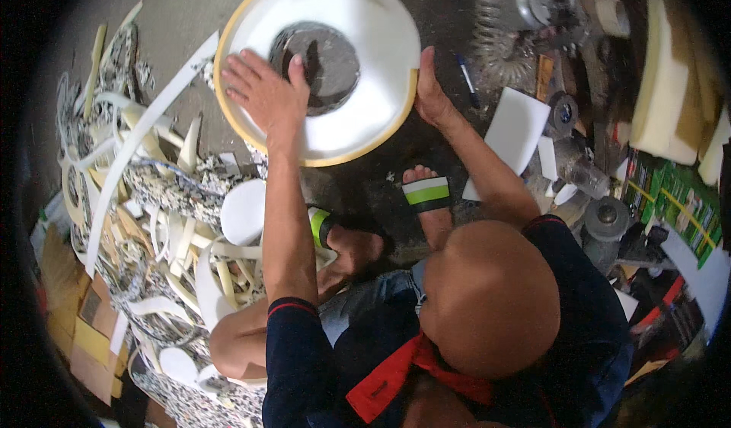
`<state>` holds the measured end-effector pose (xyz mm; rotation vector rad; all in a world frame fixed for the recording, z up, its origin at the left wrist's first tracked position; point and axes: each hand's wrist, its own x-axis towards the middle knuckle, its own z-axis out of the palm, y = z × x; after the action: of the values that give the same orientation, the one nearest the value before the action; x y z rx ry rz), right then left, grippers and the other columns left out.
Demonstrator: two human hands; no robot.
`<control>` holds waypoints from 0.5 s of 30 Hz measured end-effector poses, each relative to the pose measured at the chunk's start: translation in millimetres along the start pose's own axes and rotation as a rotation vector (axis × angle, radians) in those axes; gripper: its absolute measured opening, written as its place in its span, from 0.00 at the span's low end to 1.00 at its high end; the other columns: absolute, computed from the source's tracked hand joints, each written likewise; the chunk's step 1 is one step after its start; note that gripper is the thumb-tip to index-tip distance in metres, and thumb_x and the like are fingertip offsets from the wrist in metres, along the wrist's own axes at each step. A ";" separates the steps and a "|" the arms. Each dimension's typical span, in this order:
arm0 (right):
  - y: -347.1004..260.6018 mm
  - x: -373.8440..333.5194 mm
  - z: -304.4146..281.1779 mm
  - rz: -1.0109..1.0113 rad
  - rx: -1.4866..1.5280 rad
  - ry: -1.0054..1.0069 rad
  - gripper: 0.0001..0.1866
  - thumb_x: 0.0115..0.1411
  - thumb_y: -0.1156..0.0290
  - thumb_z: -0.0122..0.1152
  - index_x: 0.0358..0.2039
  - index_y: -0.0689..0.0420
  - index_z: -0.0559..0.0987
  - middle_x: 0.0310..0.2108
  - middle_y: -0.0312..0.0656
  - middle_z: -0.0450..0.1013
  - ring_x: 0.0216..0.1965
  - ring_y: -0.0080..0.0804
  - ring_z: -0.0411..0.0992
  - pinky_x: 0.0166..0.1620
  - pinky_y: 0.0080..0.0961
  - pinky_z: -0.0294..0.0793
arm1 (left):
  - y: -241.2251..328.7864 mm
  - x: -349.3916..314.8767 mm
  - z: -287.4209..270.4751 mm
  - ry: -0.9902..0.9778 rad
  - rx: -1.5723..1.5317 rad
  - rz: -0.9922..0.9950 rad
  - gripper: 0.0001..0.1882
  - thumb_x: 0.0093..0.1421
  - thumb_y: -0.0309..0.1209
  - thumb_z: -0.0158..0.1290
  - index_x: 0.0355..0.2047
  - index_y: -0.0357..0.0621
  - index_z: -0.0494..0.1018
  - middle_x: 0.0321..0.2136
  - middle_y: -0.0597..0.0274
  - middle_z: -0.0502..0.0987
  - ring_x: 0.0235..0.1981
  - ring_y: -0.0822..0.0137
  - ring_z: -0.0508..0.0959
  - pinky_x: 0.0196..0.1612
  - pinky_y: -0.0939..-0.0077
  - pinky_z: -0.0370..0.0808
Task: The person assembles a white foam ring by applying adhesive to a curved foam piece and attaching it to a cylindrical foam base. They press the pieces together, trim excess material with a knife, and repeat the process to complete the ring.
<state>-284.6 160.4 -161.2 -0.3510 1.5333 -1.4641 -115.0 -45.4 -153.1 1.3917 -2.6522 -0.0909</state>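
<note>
A large white disc point(365, 39) with a round hole in its middle stands in front of me, at the top of the view. A yellow strip point(335, 159), apparently foam, runs round its left, near and lower right rim; its far right rim shows no strip. My left hand point(268, 93) lies on the disc's left face with fingers spread, the thumb by the hole's edge. My right hand point(432, 97) is at the right rim, its thumb pointing up along the edge. The other right fingers are mostly hidden behind the disc.
At left lies a heap of foam offcuts point(183, 237) on speckled foam. A white sheet point(518, 127), blue pen point(467, 74), tape roll point(612, 15), coiled hose point(499, 28) and metal canister point(605, 218) are at right. My sandalled foot point(426, 192) is below the disc.
</note>
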 end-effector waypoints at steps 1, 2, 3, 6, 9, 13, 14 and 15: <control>-7.0 1.0 -6.7 0.025 0.052 -0.090 0.55 0.63 0.23 0.19 0.73 0.60 0.52 0.72 0.48 0.53 0.72 0.39 0.50 0.72 0.40 0.47 | 1.0 1.7 -1.4 0.017 -0.014 0.028 0.50 0.68 0.61 0.39 0.72 0.28 0.44 0.71 0.28 0.42 0.73 0.31 0.39 0.72 0.39 0.39; -14.9 -2.8 -18.7 0.031 0.118 -0.162 0.55 0.63 0.23 0.19 0.73 0.60 0.50 0.73 0.48 0.51 0.73 0.40 0.50 0.72 0.42 0.46 | 1.8 5.6 -4.2 -0.017 -0.018 0.008 0.50 0.68 0.61 0.39 0.72 0.28 0.43 0.72 0.28 0.41 0.73 0.31 0.38 0.72 0.40 0.38; -16.4 -5.6 -20.8 0.051 0.118 -0.092 0.55 0.63 0.23 0.18 0.74 0.59 0.49 0.74 0.49 0.50 0.73 0.42 0.49 0.73 0.43 0.44 | 1.3 6.8 -9.9 -0.104 -0.013 -0.018 0.49 0.69 0.60 0.39 0.72 0.28 0.42 0.72 0.29 0.39 0.73 0.32 0.37 0.73 0.40 0.37; -17.8 -44.1 -44.0 -0.140 -0.278 0.174 0.43 0.70 0.36 0.42 0.71 0.59 0.58 0.68 0.56 0.60 0.69 0.46 0.61 0.68 0.43 0.61 | -4.7 7.8 -34.7 -0.211 -0.279 -0.055 0.47 0.70 0.57 0.41 0.72 0.29 0.42 0.73 0.34 0.40 0.75 0.37 0.36 0.73 0.44 0.36; -0.6 -126.1 -62.2 -0.098 -0.735 0.403 0.30 0.63 0.55 0.64 0.56 0.67 0.74 0.53 0.57 0.72 0.50 0.53 0.74 0.52 0.45 0.74 | -19.3 -17.2 -61.6 -0.053 -0.627 -0.037 0.35 0.71 0.43 0.50 0.67 0.27 0.57 0.63 0.35 0.67 0.61 0.49 0.72 0.64 0.61 0.66; 33.7 -238.1 -91.7 0.132 -1.205 0.458 0.28 0.61 0.60 0.67 0.57 0.61 0.74 0.49 0.51 0.74 0.50 0.49 0.75 0.52 0.43 0.75 | -49.1 -49.2 -69.5 0.348 -0.692 -0.384 0.27 0.66 0.39 0.58 0.55 0.25 0.69 0.51 0.40 0.76 0.49 0.54 0.77 0.53 0.64 0.73; 41.2 -256.7 -101.7 0.185 -1.265 0.510 0.29 0.60 0.60 0.67 0.58 0.61 0.73 0.49 0.52 0.74 0.52 0.50 0.74 0.54 0.45 0.74 | -59.5 -56.3 -68.9 0.423 -0.752 -0.471 0.27 0.66 0.40 0.58 0.52 0.24 0.71 0.51 0.40 0.75 0.49 0.53 0.76 0.54 0.63 0.72; 48.4 -268.4 -111.6 0.229 -1.251 0.643 0.31 0.60 0.59 0.67 0.60 0.61 0.72 0.50 0.53 0.73 0.53 0.52 0.73 0.55 0.46 0.73 | -68.4 -63.8 -65.9 0.408 -0.740 -0.566 0.24 0.66 0.39 0.58 0.48 0.25 0.72 0.47 0.42 0.76 0.46 0.54 0.75 0.51 0.63 0.72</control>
<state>-216.0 442.3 -109.2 -0.3984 2.7899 -0.2448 -13.4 -30.9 -102.7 1.5847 -1.5759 -0.6817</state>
